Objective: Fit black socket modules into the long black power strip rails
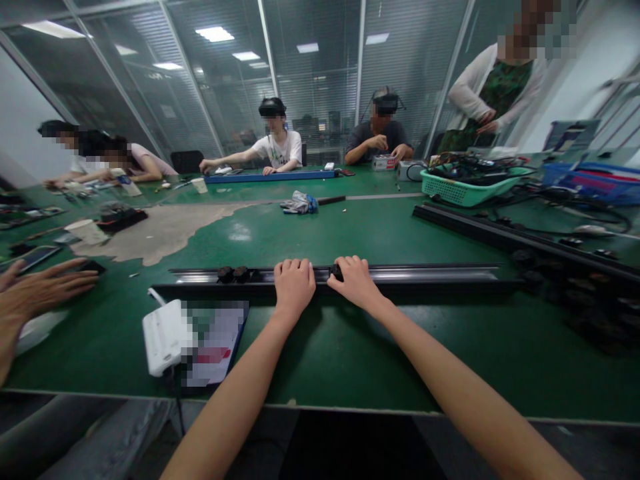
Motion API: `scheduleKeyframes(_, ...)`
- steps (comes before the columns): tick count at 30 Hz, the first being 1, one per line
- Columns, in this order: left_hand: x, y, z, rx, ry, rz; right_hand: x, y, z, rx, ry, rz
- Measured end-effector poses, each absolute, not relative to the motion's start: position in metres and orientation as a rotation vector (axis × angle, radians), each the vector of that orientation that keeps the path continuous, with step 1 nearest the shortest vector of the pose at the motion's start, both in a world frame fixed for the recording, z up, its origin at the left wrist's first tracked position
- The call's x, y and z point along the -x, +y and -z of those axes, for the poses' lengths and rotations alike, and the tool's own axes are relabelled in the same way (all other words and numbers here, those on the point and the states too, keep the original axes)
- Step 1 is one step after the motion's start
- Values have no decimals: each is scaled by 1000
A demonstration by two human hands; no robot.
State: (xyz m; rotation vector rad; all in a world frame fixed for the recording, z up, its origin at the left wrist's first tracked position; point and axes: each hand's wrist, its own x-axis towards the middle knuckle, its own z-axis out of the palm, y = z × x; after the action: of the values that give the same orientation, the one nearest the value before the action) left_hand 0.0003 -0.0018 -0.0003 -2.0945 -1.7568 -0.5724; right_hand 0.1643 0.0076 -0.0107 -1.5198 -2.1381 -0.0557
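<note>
A long black rail [435,285] with a shiny inner channel lies crosswise on the green table in front of me. My left hand [295,283] is closed over its middle, fingers wrapped across the far edge. Just to the right, my right hand [355,280] is closed on a small black part [337,272] seated in the channel; most of that part is hidden under the fingers. Farther left in the same channel sit a black knob-like piece [225,273] and a similar piece [242,273] beside it.
Near my left arm lie a white power bank [164,337] and a blurred sheet [217,343]. Another person's hand [50,287] rests at the left. More black rails [475,230] and a green basket [457,190] of cables stand right. Gloves [300,203] lie beyond; several people are around the table.
</note>
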Motion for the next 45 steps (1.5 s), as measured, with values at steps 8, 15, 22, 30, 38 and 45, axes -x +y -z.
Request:
scheduleKeyframes(8, -1, -2, 0, 2103, -1757, 594, -164, 8, 9, 1523, -2146, 28)
scheduleKeyframes(15, 0, -2, 0, 2100, -1754, 572, -172, 9, 7, 1460, -2156, -22)
scheduleKeyframes(22, 0, -1, 1, 2101, -1748, 591, -181, 13, 8, 1378, -2175, -158)
scheduleKeyframes(30, 0, -1, 1, 2090, -1734, 574, -176, 14, 10, 1432, -2146, -104)
scheduleKeyframes(38, 0, -1, 1, 2096, -1737, 599, -173, 11, 8, 1464, -2135, -64)
scheduleKeyframes(45, 0, -1, 1, 2093, -1738, 589, -172, 11, 8, 1513, -2122, -38)
